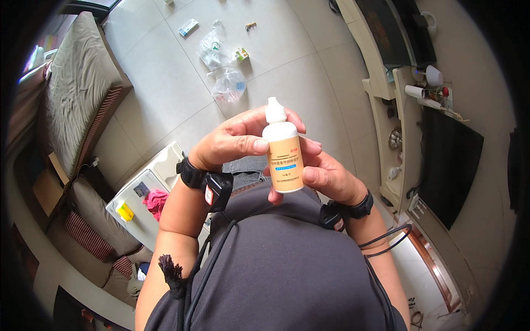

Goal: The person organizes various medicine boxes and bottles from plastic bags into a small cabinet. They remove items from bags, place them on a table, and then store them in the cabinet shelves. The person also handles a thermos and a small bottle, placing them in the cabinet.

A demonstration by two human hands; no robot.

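A small white plastic bottle (283,155) with a pointed white cap and an orange-tan label bearing writing is held upright before my chest. My left hand (232,138) grips its upper left side, the thumb at the shoulder of the bottle and the fingers behind it. From the right, my right hand (331,176) holds the lower part, its thumb along the label's edge and some fingers hidden behind. Both wrists wear black straps with small black devices, and black cables run down from them.
A white table (143,207) with a pink cloth (156,203) and a yellow packet (124,211) stands at the left, near a sofa (95,207). On the tiled floor ahead lie plastic bags (227,82) and a small box (241,54). A white cabinet (374,91) lines the right.
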